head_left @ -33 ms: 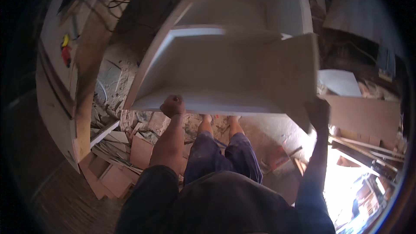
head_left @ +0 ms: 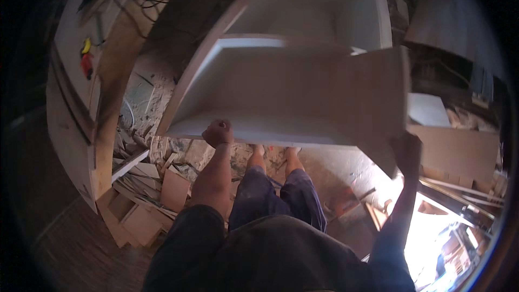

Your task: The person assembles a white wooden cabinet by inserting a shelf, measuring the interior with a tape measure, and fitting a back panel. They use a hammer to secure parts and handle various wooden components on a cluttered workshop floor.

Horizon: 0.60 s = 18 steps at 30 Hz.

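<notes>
A large wooden cabinet (head_left: 248, 130) with a pale interior and two visible compartments fills the middle of the view. A flat wooden door panel (head_left: 378, 97) stands at an angle at its right side. My right hand (head_left: 406, 148) is closed on the outer edge of this panel, near its lower end; shadow hides part of the fingers. In front of the lower compartment, my left hand (head_left: 219, 132) is curled into a fist over the cabinet's near edge. Whatever that fist holds, if anything, cannot be made out.
Wood offcuts (head_left: 146, 194) lie heaped on the floor at left. A workbench (head_left: 70, 97) runs along the left, with a red-and-yellow tool (head_left: 86, 59) and black cables (head_left: 143, 2) on it. Boards (head_left: 459, 148) lie at right, beside a brightly lit patch.
The door panel and my right hand have shifted slightly to the right, away from the cabinet. My left hand remains a fist at the near edge.
</notes>
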Motion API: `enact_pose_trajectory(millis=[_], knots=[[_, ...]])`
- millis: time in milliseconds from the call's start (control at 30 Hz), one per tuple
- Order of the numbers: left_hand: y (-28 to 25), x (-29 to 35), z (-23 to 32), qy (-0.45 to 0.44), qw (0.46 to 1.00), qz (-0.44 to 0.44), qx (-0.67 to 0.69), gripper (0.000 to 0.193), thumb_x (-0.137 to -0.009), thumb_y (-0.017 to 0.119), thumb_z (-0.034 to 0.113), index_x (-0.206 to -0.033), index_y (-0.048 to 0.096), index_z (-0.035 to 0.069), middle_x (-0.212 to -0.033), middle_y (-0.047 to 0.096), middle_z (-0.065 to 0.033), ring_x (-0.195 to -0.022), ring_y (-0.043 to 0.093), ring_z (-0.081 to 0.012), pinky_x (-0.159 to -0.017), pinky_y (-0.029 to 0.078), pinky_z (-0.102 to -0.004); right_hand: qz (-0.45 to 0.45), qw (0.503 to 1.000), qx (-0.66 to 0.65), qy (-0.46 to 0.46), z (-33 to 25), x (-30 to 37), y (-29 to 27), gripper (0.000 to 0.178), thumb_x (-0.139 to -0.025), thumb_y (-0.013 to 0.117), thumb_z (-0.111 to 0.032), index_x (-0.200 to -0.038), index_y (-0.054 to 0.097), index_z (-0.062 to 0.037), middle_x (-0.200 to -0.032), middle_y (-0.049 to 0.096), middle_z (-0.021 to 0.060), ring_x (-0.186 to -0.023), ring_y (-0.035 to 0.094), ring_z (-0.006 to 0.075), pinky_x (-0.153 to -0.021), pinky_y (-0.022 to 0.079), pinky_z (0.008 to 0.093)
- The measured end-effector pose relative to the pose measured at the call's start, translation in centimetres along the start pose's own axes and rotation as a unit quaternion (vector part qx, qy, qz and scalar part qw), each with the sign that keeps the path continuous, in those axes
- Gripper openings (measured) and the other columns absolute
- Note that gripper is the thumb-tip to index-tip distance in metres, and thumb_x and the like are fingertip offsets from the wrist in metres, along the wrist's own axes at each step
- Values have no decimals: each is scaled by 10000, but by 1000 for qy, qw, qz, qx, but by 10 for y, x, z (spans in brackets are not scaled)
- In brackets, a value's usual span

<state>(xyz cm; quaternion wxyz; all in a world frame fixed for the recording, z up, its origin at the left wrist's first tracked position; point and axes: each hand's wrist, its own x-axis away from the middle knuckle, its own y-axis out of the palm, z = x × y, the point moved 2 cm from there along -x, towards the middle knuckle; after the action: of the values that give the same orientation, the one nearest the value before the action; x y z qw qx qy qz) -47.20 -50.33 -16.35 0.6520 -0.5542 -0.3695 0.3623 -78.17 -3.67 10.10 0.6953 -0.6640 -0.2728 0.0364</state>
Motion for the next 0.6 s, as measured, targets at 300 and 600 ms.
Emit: enact_pose_trajectory(millis=[300,600], knots=[[0,-7,10,35,994,-80,70,498,-844,615,570,-993,729,109,-1083,687,-152,-953,669,-332,-822,487,-464,135,900,-407,75,-59,102,-188,274,-773,708,-146,-967,697,48,-766,670,166,-710,652,269,-685,508,404],[-70,74,-45,-123,817,-264,498,725,-899,536,690,-1236,599,50,-1161,665,-178,-1047,658,-337,-833,523,-474,96,830,-535,-127,-72,94,-221,274,-761,680,-106,-980,684,58,-859,681,153,-787,646,247,-737,507,382]])
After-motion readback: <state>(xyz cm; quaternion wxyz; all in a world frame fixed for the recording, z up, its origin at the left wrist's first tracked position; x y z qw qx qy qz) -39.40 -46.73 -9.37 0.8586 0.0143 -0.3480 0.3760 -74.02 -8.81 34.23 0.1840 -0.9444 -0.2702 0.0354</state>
